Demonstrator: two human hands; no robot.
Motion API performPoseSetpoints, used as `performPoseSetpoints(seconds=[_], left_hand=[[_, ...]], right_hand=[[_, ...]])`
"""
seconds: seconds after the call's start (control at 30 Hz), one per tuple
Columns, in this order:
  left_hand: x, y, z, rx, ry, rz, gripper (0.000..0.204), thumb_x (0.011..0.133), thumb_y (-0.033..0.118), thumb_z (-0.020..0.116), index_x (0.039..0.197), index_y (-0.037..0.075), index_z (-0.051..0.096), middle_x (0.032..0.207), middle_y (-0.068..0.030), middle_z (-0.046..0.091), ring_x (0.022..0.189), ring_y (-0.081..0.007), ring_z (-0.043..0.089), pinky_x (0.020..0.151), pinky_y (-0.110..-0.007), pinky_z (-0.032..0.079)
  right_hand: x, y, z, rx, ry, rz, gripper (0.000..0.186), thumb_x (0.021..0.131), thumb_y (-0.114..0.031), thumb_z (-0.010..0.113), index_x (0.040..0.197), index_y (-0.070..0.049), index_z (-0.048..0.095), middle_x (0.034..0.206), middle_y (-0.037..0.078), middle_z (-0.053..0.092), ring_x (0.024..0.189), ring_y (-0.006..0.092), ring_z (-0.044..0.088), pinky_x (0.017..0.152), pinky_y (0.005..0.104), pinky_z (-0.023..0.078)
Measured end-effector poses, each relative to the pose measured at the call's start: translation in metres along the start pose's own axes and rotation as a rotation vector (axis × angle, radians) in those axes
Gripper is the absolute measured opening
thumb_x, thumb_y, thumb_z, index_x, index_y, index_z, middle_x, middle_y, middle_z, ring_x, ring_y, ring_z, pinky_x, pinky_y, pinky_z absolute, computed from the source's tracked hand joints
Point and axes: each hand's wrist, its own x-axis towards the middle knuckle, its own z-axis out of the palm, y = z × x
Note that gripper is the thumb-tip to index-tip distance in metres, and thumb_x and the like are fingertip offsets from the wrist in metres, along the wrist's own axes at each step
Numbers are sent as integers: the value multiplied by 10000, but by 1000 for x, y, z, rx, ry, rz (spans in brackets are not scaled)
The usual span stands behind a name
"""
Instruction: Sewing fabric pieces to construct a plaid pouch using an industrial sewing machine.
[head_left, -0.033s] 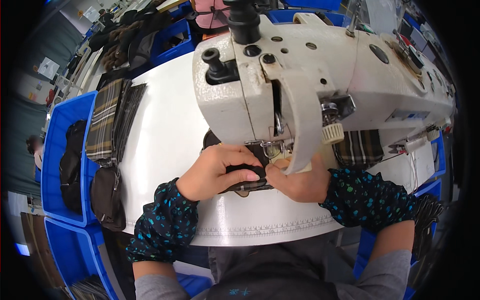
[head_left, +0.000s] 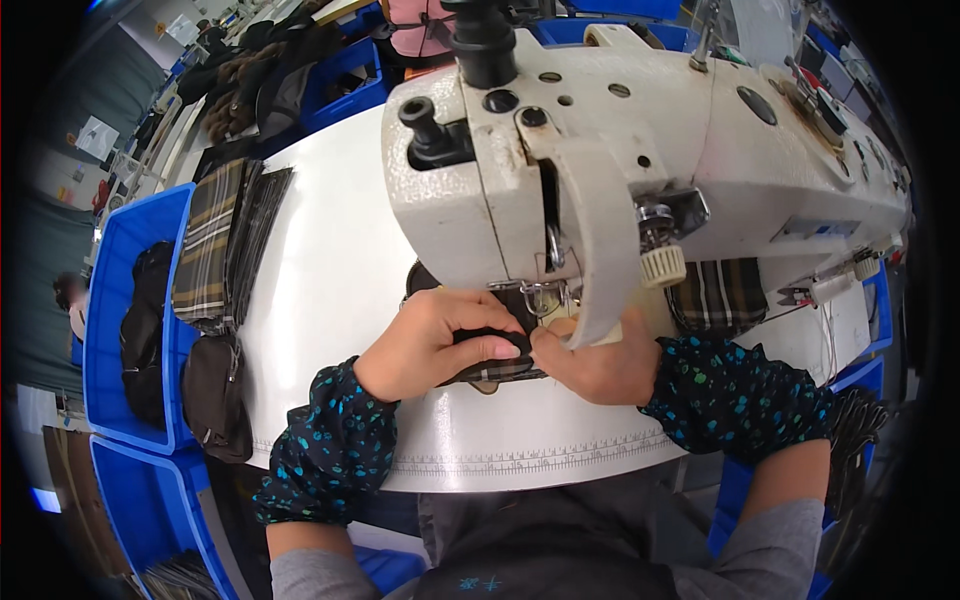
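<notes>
A dark fabric piece with a plaid part [head_left: 515, 370] lies beneath the head of a white sewing machine [head_left: 440, 215]. My left hand [head_left: 425, 335] grips its dark edge, thumb on the near side and fingers curled over the far side. Pressed against the same piece from the right, my right hand [head_left: 605, 365] has its fingers bent and pinched together. The fingertips of both hands nearly meet just in front of the presser foot area [head_left: 543, 298]. A white curved guard [head_left: 605, 240] on the machine hides part of my right fingers.
Plaid fabric pieces [head_left: 215, 245] are stacked at the left table edge, beside a dark pouch [head_left: 215, 395]. A blue bin [head_left: 110, 330] holding dark items stands farther left. Another plaid piece [head_left: 715, 297] lies under the machine arm. A printed ruler strip [head_left: 540, 455] follows the table's near edge.
</notes>
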Motion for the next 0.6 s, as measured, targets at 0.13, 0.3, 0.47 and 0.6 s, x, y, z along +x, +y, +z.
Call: performPoseSetpoints(seconds=[0.13,0.3,0.47,0.6], left_hand=[[0,-2,2,68,-2,2,162,840,64,763,988,1,742,914,-119,694,773,-257,680,700,-314,533],[-2,-2,7,122,15,22,189,809,97,794,976,25,743,915,-117,693,816,-270,663,737,-361,524],[2,-2,9,199,32,81,182,800,67,783,972,22,746,900,-109,691,793,-268,667,703,-344,532],[7,-15,7,241,68,64,204,823,106,799,1003,27,740,930,-87,708,841,-224,672,762,-330,534]], right_hand=[[-2,-8,-6,46,-59,73,208,769,-118,654,957,-31,669,676,59,586,546,225,603,467,346,453],[-2,-25,-18,68,-158,58,208,798,-141,641,953,-3,665,633,37,567,533,194,609,448,348,447],[-2,-26,-18,94,-166,69,211,816,-121,641,962,30,667,622,34,566,523,198,609,428,354,443],[2,-18,-18,3,-194,85,227,807,-114,656,992,16,677,651,44,603,522,210,614,435,361,456]])
